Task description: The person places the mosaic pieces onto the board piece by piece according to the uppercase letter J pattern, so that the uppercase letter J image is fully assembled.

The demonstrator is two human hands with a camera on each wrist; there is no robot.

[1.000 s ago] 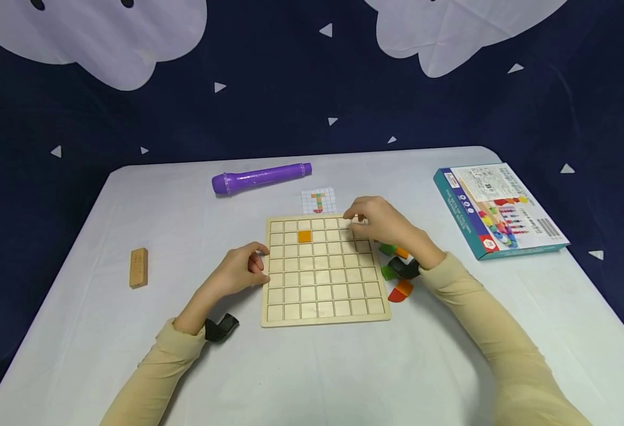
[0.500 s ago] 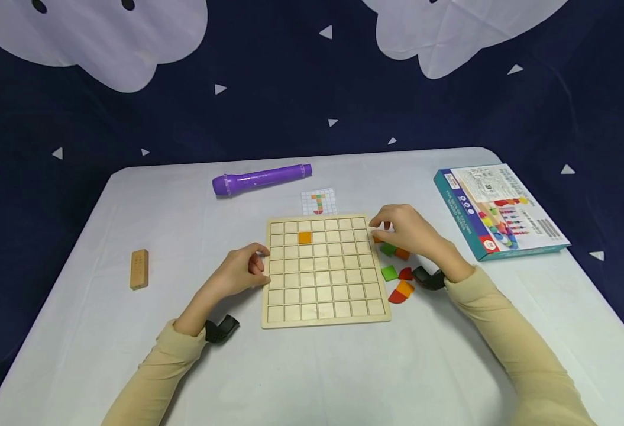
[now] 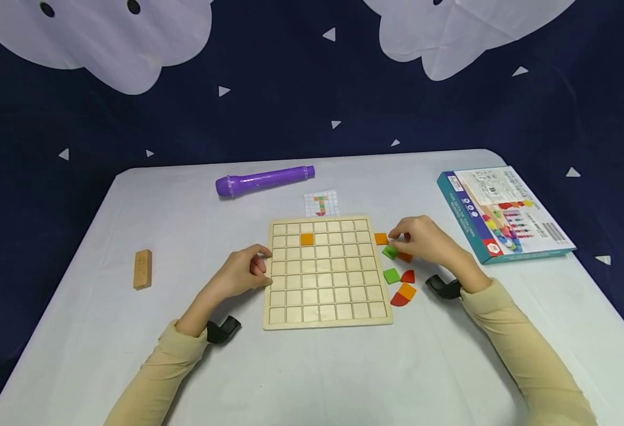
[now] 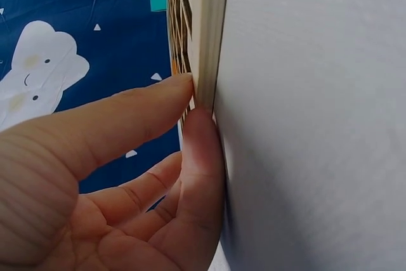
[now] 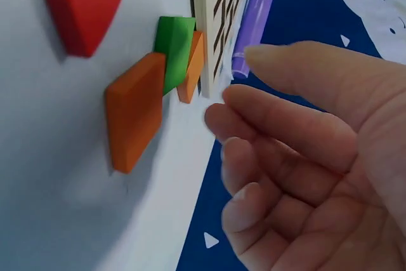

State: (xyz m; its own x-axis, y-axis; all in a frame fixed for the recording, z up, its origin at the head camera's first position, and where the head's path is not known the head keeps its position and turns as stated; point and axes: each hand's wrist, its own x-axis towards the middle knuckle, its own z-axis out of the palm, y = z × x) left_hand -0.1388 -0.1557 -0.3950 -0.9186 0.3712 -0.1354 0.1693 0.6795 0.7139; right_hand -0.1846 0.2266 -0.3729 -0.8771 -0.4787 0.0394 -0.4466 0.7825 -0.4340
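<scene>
A square wooden grid board (image 3: 322, 325) lies on the table, with an orange square tile (image 3: 307, 239) in one of its upper cells. My left hand (image 3: 241, 273) rests at the board's left edge. In the left wrist view its thumb (image 4: 146, 109) and index finger (image 4: 202, 157) touch that edge. Right of the board my right hand (image 3: 423, 239) hovers beside loose tiles, nothing between its fingers. Nearest are an orange tile (image 3: 380, 238), a green tile (image 5: 172, 52) and another orange tile (image 5: 134, 115). Lower lie a green tile (image 3: 391, 276), an orange one (image 3: 407, 291) and red rounded pieces (image 3: 408, 277).
Behind the board lies a small card (image 3: 330, 204) with a coloured grid pattern. Farther back is a purple tube-shaped object (image 3: 266, 180). At the right lies a flat teal box (image 3: 508, 213), and at the left a small wooden block (image 3: 142, 269).
My right hand has moved right and nearer, from over the board's upper right corner to the loose tiles, uncovering several of them. The left hand stays at the board's edge.
</scene>
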